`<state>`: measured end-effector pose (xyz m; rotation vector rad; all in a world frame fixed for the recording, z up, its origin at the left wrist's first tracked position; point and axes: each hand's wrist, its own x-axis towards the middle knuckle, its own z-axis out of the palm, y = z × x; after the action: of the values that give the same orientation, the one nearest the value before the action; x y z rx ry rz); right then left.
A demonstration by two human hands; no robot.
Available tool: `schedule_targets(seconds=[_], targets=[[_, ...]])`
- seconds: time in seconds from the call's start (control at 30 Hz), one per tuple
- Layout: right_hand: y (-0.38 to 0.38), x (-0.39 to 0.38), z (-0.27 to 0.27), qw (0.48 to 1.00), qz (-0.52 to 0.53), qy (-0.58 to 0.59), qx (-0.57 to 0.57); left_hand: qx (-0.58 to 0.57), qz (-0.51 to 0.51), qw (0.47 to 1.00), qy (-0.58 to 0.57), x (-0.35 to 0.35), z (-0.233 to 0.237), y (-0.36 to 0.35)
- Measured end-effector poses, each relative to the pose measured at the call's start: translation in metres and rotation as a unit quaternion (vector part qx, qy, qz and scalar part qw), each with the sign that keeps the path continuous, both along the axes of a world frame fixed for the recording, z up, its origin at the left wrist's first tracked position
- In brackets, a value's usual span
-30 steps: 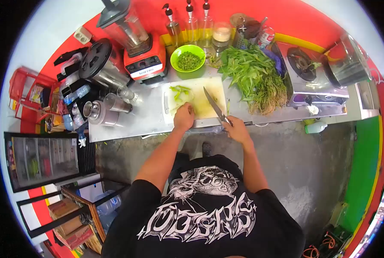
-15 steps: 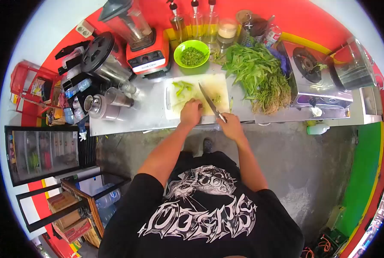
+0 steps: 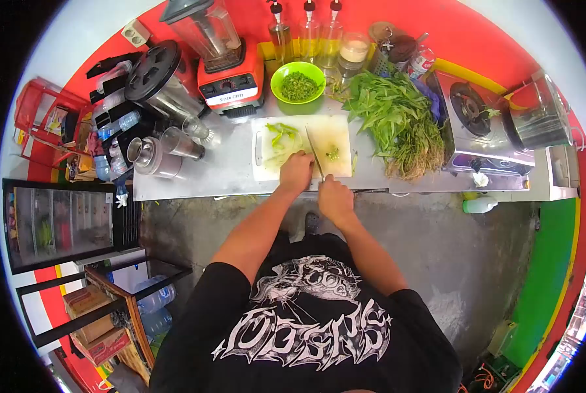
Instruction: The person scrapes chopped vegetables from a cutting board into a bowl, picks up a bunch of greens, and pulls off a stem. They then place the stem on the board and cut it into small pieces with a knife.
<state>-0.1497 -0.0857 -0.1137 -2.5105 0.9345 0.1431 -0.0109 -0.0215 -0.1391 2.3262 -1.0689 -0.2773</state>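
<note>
A white cutting board point(image 3: 261, 171) lies on the metal counter in front of me. My right hand point(image 3: 335, 198) is closed around the handle of a knife point(image 3: 315, 154), whose blade points away over the board. Just left of the blade, my left hand point(image 3: 297, 171) rests on the board with fingers curled together; whatever they hold is hidden beneath them. Pale green cut stalks point(image 3: 283, 134) lie on the board's left half, beyond my left hand. To the right of the knife sits a small heap of chopped green bits point(image 3: 333, 153).
Behind the board stands a lime-green bowl point(image 3: 299, 108) of chopped greens. Leafy greens with roots point(image 3: 391, 111) lie to the right, before a gas stove point(image 3: 460, 124). A red blender point(image 3: 231, 88), pump bottles point(image 3: 309, 39) and metal cups point(image 3: 181, 144) stand at the back and left.
My right hand has moved left with the knife. The blade now stands steeper and close beside my left fingers, left of the chopped bits. The whole view has shifted slightly.
</note>
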Motion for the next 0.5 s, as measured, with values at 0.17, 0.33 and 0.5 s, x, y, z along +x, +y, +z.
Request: schedule_targets(seconds=[0.17,0.33,0.5], targets=[[0.009,0.013,-0.002,0.998,-0.013,0.055,0.014,0.044,-0.039,0.998,-0.037,0.0,-0.003,0.003],[0.005,0.01,0.013,0.998,0.025,0.062,-0.008,0.06,-0.072,0.989,-0.111,0.0,-0.012,0.006],[0.0,0.02,0.006,0.996,-0.004,0.049,0.068,0.074,-0.101,0.986,-0.111,-0.002,-0.006,0.01]])
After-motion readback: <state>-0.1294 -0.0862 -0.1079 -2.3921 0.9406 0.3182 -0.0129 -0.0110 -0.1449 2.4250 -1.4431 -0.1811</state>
